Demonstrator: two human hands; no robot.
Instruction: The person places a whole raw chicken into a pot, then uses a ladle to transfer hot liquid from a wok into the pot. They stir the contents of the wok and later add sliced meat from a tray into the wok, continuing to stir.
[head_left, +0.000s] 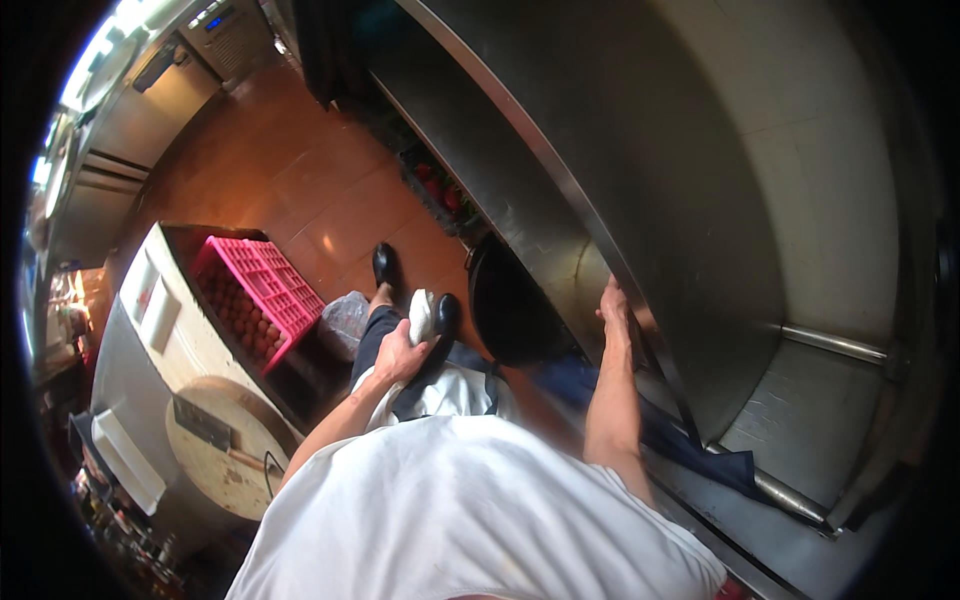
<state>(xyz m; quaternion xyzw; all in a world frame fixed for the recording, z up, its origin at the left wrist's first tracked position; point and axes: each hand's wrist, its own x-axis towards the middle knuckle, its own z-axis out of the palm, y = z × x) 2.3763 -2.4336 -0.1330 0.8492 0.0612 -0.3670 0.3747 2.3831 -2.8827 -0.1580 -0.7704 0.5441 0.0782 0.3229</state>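
My left hand (401, 352) is closed around a folded white cloth (422, 316), held low in front of my legs, above the floor. My right hand (613, 301) reaches to the stainless-steel shelving unit (517, 112) on the right. Its fingertips are at or behind the edge of the upper steel shelf, partly hidden, so whether they hold anything cannot be told. Below that hand lies the lower steel surface (559, 259), with a brownish stain.
A pink plastic crate (262, 289) with brown eggs (240, 319) stands at left. Nearer is a round chopping board (217, 480) with a cleaver (202, 424). A large black pan (510, 307) and a crate of red produce (442, 191) sit under the steel unit. Blue cloth (675, 435) hangs at right.
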